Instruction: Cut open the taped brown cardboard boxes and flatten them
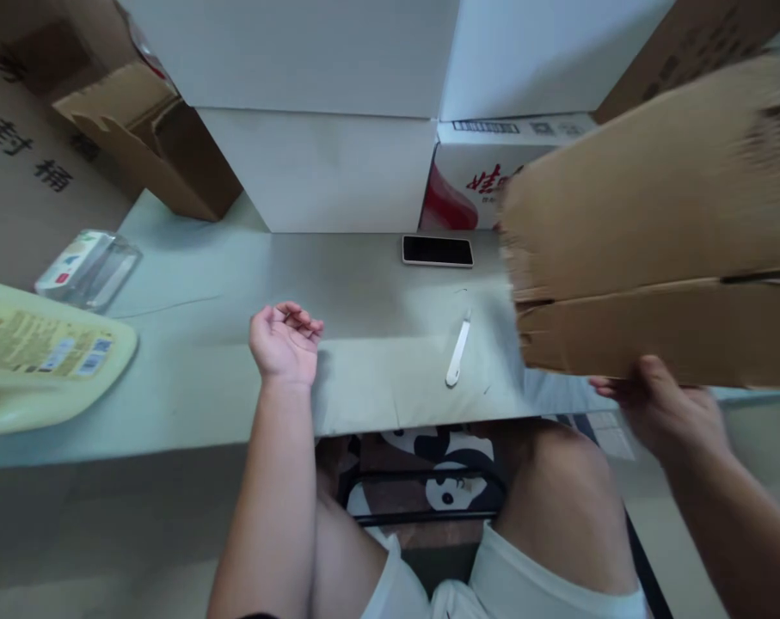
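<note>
My right hand grips the lower edge of a large brown cardboard sheet, thumb on the near face. The sheet is held up over the right end of the table, with a crease across its lower part and ragged left and upper right edges. My left hand rests palm up on the table, holding nothing, its fingers loosely curled and apart. Between the two hands lies a slim white craft knife, its tip pointing away from me. Behind the knife, a phone lies flat with its dark screen up.
White boxes stand stacked along the back, beside a red-and-white printed carton. At left are an open brown box, a clear plastic container and a pale yellow bottle on its side. My knees are below the table's front edge.
</note>
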A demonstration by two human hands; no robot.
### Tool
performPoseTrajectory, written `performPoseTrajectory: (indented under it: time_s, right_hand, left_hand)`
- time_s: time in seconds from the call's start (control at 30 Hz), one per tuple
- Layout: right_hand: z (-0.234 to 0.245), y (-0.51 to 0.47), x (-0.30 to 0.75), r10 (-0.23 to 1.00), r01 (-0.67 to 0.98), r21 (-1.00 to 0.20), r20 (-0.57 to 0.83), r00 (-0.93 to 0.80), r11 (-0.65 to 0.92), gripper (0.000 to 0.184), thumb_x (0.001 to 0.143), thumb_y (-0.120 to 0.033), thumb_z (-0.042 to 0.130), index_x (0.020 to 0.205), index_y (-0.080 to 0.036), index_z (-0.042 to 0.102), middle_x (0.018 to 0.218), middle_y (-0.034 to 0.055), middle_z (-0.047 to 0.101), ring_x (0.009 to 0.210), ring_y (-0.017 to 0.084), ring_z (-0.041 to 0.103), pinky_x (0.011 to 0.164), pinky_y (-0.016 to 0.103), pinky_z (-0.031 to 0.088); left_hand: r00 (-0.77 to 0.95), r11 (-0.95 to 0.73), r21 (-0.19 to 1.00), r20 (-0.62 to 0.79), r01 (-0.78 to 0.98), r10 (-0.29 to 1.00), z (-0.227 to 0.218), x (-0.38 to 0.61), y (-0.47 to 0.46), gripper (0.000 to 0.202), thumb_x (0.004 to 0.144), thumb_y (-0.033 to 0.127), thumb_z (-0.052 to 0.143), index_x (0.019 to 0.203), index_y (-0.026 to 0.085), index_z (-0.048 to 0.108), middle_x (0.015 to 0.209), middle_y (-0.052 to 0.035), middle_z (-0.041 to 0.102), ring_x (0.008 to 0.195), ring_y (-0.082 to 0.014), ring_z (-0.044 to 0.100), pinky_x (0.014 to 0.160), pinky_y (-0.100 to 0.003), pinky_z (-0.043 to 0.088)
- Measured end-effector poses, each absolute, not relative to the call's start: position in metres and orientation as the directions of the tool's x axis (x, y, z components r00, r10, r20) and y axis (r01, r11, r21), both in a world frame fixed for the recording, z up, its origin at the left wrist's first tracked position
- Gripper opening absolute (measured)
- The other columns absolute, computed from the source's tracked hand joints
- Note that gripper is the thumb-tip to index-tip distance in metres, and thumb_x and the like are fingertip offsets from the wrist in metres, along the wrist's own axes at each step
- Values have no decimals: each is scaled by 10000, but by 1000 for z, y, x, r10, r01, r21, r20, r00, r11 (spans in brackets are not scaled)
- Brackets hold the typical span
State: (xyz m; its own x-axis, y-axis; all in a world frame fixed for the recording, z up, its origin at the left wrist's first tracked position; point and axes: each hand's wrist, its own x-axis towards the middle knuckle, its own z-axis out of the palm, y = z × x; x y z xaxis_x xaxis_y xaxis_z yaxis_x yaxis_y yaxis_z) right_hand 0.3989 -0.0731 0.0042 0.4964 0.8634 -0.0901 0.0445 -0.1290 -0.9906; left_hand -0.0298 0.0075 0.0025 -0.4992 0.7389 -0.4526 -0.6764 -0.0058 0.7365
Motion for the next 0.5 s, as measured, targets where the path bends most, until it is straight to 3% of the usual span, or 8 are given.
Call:
performPoseTrajectory:
  time_s: [0.1, 0.23, 0.4, 0.5]
  right_hand:
    - [14, -75, 435, 706, 186, -969, 16, 708, -164, 333, 711, -513, 790, 713, -294, 539, 541, -3, 598, 522, 275, 709, 541, 463, 674]
    - [28, -31, 462, 640, 293, -947, 144, 755, -133, 218, 758, -365, 703, 727, -287, 501, 611, -36, 554, 509, 230, 663, 628, 518, 667]
    - [41, 84, 488, 757, 435, -882, 158, 634, -181, 134, 928, -261, 463, 815, -285, 396, 707, -47, 535, 627, 165, 663, 849, 500, 633]
    - [20, 123, 483, 908, 591, -789, 108, 404, -169, 145, 952, -360, 450, 848, -266, 486, 741, 9, 631, 757, 219, 722, 812, 510, 629]
  left_hand:
    - [-505, -18, 739, -442, -673, 742, 4, -25, 8, 436, 946, 338, 322, 604, 187, 547, 539, -10, 477, 472, -120, 492, 550, -252, 469]
    - [-558, -93, 745, -404, -661, 725, 4, -22, 9, 418, 936, 305, 330, 577, 194, 513, 517, 13, 429, 446, -108, 428, 566, -255, 461]
    - [-571, -111, 748, -393, -655, 721, 4, -19, 13, 415, 939, 296, 332, 571, 197, 497, 505, 22, 403, 431, -103, 377, 563, -253, 443]
    - [-573, -113, 748, -393, -654, 720, 3, -19, 16, 421, 942, 290, 321, 568, 201, 496, 504, 15, 405, 435, -110, 373, 559, -260, 446]
